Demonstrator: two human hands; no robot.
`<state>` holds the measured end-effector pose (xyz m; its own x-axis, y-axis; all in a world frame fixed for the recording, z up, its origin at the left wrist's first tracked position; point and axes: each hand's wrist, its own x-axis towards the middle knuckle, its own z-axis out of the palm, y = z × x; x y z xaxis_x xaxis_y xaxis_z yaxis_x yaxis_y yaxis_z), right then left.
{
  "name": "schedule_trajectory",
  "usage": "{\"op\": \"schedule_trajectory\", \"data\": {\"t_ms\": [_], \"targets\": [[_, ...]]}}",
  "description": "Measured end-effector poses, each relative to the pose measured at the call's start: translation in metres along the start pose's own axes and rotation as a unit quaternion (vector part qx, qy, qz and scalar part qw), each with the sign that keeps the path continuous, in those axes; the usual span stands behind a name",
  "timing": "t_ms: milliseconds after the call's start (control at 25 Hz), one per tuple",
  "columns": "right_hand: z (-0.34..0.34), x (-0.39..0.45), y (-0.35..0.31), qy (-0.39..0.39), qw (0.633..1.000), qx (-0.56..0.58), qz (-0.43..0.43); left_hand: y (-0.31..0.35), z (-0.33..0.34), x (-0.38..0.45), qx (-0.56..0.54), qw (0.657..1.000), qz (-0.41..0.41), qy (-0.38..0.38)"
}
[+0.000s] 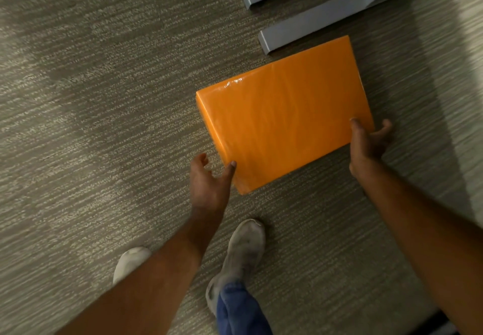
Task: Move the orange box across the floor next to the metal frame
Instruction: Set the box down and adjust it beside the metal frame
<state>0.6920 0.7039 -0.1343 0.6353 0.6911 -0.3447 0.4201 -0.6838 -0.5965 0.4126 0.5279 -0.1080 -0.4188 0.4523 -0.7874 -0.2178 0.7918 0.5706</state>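
While only the head view is given, it shows enough: the box lies right of the centre of the frame, flat on the carpet, turned at an angle, and its far corner is just beside the lower grey bar of the frame, which lies in the upper right. I cannot tell if they touch. The left hand is at the near left corner of the box, half open, with the thumb on the top face at the edge and the other fingers spread beside the side wall; it does not close around anything. The right hand is at the near right corner, also half open, thumb on the top face and the fingers curled past the edge, so it cups the corner more than it grips. Below the hands, two white shoes stand on the carpet. The box is wrapped in glossy orange film, so I judge it slippery under dry fingers, and it looks stiff and flat with sharp edges. Its weight cannot be read from here. For sliding, the best hold seems to be at the two near corners, palms against the side walls, pushing low so that the carpet does not tip it.
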Motion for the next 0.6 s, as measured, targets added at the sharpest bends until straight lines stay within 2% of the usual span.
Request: {"op": "schedule_trajectory", "data": {"t_ms": [120, 240, 440, 600], "targets": [[0.0, -0.024, 0.005, -0.006, 0.999, 0.026, 0.02, 0.008, -0.012, 0.001, 0.028, 0.999, 0.02, -0.008], [0.006, -0.047, 0.008, -0.012, 0.994, 0.081, 0.078, 0.018, -0.017, 0.008, 0.048, 0.998, 0.039, -0.019], [0.016, -0.081, 0.012, -0.034, 0.961, 0.184, 0.203, 0.03, -0.021, 0.026, 0.074, 0.995, 0.059, -0.018], [0.023, -0.093, 0.02, -0.055, 0.939, 0.22, 0.258, 0.038, -0.015, 0.047, 0.047, 0.998, 0.035, -0.012]]}}
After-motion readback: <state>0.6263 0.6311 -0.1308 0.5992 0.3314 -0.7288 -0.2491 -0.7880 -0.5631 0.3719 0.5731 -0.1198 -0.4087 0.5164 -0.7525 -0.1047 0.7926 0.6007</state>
